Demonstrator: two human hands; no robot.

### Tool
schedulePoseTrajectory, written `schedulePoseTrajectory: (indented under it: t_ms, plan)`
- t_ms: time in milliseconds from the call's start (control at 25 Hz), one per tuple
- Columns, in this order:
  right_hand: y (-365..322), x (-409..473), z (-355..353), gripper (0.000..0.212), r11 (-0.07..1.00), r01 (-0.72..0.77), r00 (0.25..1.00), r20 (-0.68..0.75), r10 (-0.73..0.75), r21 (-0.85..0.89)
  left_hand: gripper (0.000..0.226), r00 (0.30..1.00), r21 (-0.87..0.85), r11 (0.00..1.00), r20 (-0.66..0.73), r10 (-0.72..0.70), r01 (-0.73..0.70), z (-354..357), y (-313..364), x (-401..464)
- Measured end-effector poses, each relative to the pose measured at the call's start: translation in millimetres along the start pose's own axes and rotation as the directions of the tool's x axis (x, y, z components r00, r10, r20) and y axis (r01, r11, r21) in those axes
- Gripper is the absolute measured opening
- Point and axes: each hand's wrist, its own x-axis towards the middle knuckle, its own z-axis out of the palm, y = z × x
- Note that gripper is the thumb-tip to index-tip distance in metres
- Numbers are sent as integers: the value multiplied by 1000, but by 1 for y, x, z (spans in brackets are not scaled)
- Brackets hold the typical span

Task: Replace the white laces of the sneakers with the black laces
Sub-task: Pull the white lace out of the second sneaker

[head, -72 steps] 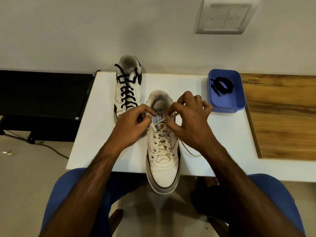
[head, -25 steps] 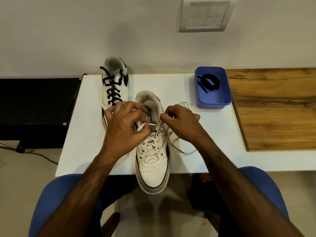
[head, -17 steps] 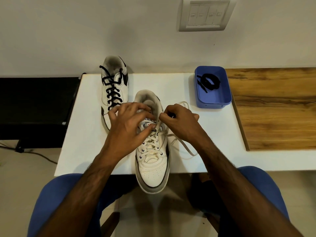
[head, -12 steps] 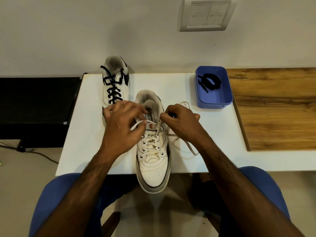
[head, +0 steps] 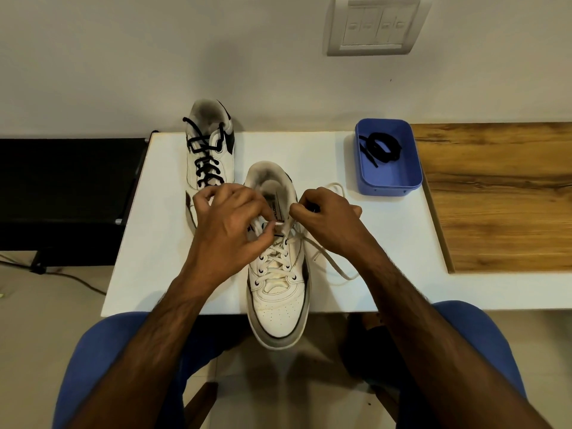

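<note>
bench point(head: 161, 243): white top, near edge toward the viewer
wood panel point(head: 495, 196): right, level with the bench
switch plate point(head: 376, 24): white, on the far wall
dark shelf point(head: 68, 187): left
cable point(head: 71, 278): on the floor, left

Home room: wall switch plate point(head: 376, 24), table point(head: 161, 230)

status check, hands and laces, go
Left hand pinching white lace; right hand gripping near sneaker. Black lace waiting in blue tray. Nothing blocking.
</note>
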Motion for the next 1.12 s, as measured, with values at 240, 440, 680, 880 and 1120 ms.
schedulePoseTrajectory:
  t_ms: [240, 440, 680, 880, 1120]
  plan:
    - [1, 1, -2, 30, 1000, -10, 1000, 18, 10, -9, 16, 995, 2, 997, -55, -83, 83, -9, -3, 0]
    - [0, 2, 0, 29, 1000, -11, 1000, 7, 11, -22, 14, 995, 80, 992, 11, 100, -101, 4, 4, 0]
    - [1, 2, -1, 30, 1000, -18, 1000, 17, 18, -18, 11, 982, -5, 992, -141, -126, 127, -14, -7, -1]
    - [0, 3, 1, 29, 1000, -7, 1000, -2, 7, -29, 16, 999, 7, 999, 24, 45, -46, 3, 4, -1]
    - [0, 2, -1, 29, 1000, -15, 999, 28, 16, -19, 10, 991, 58, 996, -123, -56, 64, -13, -6, -2]
